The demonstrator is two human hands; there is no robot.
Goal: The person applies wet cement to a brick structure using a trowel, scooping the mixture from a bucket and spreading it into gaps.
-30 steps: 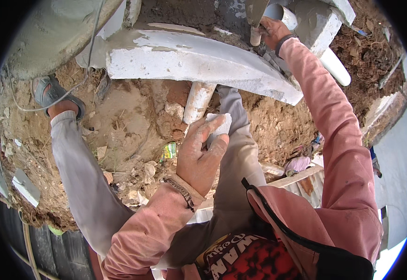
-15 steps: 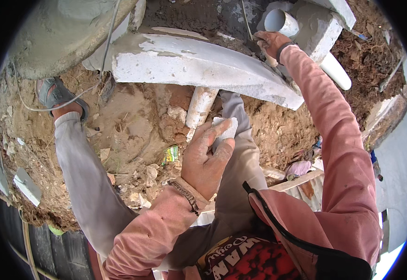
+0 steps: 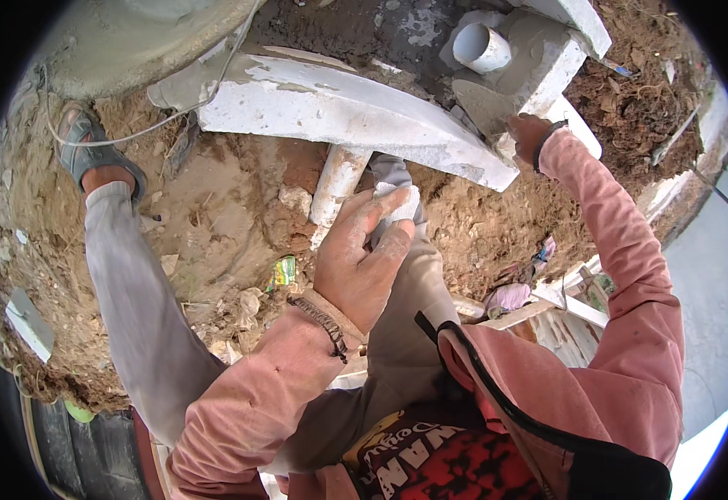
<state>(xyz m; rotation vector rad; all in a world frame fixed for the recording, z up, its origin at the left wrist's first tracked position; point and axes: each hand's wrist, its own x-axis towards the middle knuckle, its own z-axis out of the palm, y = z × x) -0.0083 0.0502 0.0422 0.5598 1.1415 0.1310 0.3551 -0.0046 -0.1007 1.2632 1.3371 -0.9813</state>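
My right hand (image 3: 531, 140) grips the handle of a trowel (image 3: 485, 104), whose grey, mortar-smeared blade lies by the inner corner of the white block edging (image 3: 339, 108). Just beyond the blade, a white pipe end (image 3: 482, 48) stands up out of grey mortar. In front of my body, my left hand (image 3: 360, 262) is closed round a small whitish chunk of block (image 3: 399, 202), held between thumb and fingers. Dried mortar dusts these fingers. Below the edging, a dirty white pipe (image 3: 341, 183) slants down into the soil close to the left hand.
A large basin with wet grey mortar (image 3: 122, 50) fills the upper left, a thin cable (image 3: 130, 143) looping beside it. My sandalled foot (image 3: 97, 150) rests on the soil slope. Scraps of litter (image 3: 283, 272) and a broken white slab (image 3: 29, 323) lie around. Loose dark earth (image 3: 647, 108) borders the right.
My right hand has drawn back toward me and to the right, bringing the trowel blade into view near the pipe end. The left hand keeps its hold on the chunk. The whole view has shifted slightly.
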